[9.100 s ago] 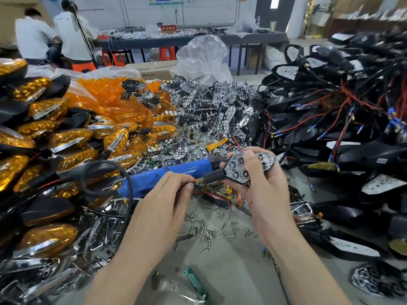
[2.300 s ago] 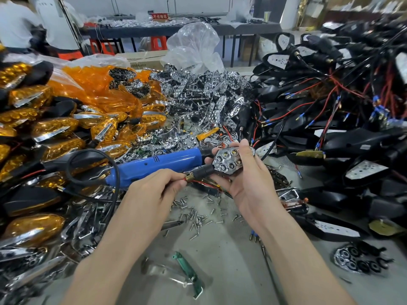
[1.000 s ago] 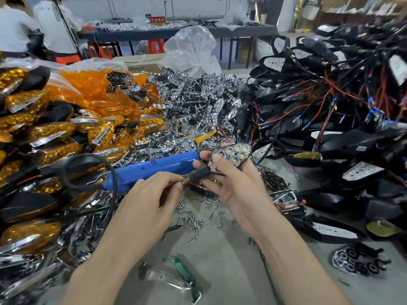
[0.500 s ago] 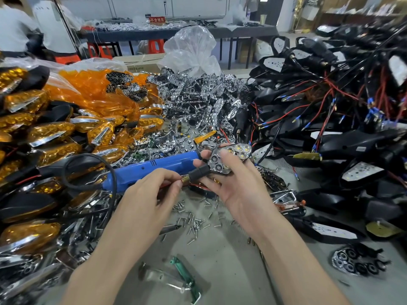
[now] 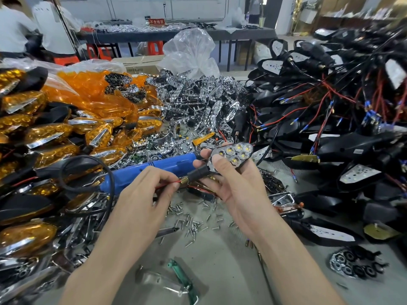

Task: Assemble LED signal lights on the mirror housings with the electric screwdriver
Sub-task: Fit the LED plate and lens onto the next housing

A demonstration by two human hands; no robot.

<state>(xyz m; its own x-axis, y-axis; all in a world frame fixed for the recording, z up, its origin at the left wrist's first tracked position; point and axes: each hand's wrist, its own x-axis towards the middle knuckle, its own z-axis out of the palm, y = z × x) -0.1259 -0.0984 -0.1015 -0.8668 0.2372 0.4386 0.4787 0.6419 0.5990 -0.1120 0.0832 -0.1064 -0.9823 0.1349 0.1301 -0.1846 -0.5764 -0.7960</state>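
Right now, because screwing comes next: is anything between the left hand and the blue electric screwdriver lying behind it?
Nothing visible lies between them: the blue corded electric screwdriver rests just beyond the left hand. That hand, though, pinches a thin red wire.

The scene is lit brightly and evenly from overhead, and only soft, faint shadows are cast on the desk [image 5: 220, 260] beneath the left hand [image 5: 141, 208] and the right hand [image 5: 240, 192]. Small glints are thrown off the chrome reflector pile [image 5: 198, 102], the amber lenses [image 5: 44, 133] and the LED signal light [image 5: 233, 154]. The centre is rendered sharply. Toward the upper right corner the black housings [image 5: 363, 40] are smeared by blur, and straight lines are bent at the edges by the wide-angle lens.
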